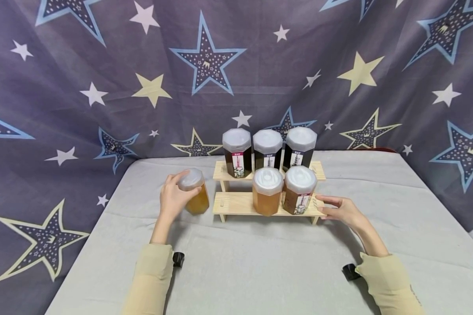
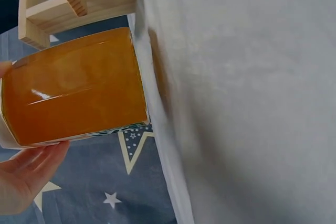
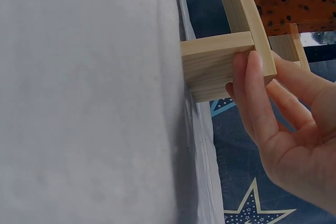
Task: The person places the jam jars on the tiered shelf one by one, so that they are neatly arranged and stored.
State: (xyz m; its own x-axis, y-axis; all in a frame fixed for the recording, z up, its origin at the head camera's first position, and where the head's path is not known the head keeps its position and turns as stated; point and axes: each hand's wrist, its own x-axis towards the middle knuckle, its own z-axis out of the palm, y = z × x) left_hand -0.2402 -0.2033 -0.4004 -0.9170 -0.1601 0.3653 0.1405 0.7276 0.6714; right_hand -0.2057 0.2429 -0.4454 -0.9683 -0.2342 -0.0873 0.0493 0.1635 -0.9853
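My left hand (image 1: 172, 197) grips an eight-sided jar of amber contents (image 1: 198, 202) around its pale lid, thumb on one side and fingers on the other. In the left wrist view the jar (image 2: 79, 87) is seen from the side, its base close over the grey cloth. At the right end of a two-tier wooden stand (image 1: 236, 202), my right hand (image 1: 343, 213) pinches the lower board. The right wrist view shows fingertips against the board's end (image 3: 257, 40) and its leg.
Three dark jars with white lids, among them a red-labelled one (image 1: 238, 162), stand on the upper tier. On the lower tier are an amber jar (image 1: 266, 199) and a brownish labelled jar (image 1: 298, 197). A star-patterned curtain (image 1: 205, 109) hangs behind the cloth-covered table (image 1: 260, 271).
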